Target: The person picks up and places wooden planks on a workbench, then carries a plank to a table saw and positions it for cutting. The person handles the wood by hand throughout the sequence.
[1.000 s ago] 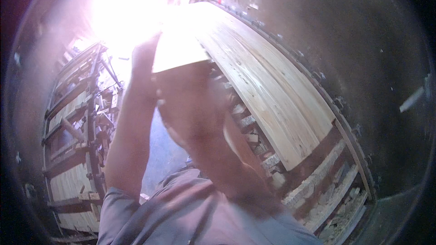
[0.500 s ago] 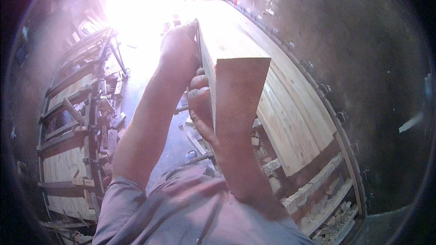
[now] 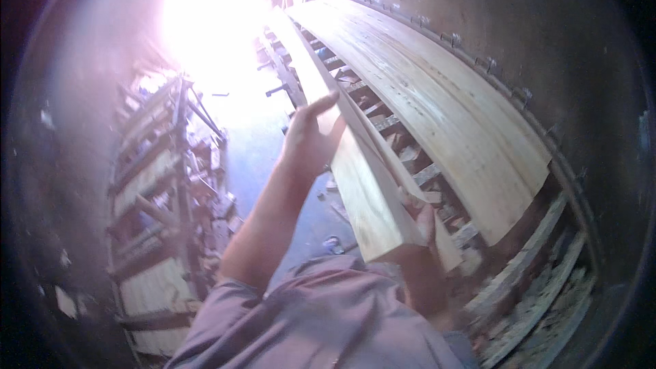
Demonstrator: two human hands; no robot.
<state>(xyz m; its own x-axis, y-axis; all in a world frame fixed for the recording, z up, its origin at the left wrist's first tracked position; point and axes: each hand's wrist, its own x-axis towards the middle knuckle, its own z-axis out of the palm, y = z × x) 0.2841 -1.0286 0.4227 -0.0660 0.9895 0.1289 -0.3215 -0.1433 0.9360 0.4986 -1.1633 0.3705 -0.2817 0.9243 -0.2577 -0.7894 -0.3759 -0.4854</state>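
A long, pale wooden board point(image 3: 369, 208) slants away from just in front of my shirt, its far part washed out by bright light. My left hand point(image 3: 313, 138) grips it partway along, thumb over the top edge. Close to the near end, my right hand point(image 3: 422, 219) is closed on the board's right side, its fingers partly hidden. Just right of the board runs a narrower wooden strip point(image 3: 445, 249). I cannot tell whether the strip touches my right hand.
A wide wooden panel point(image 3: 444, 123) rests on a slatted rack point(image 3: 526, 270) along the right wall. On the left stands another frame point(image 3: 181, 198) with panels. Wood offcuts point(image 3: 217, 215) litter the floor beside it. Bright light floods the far left.
The board's near end has dropped from high in front of me to near my shirt, moving right. My left hand now grips its upper edge. The narrower strip has come into view.
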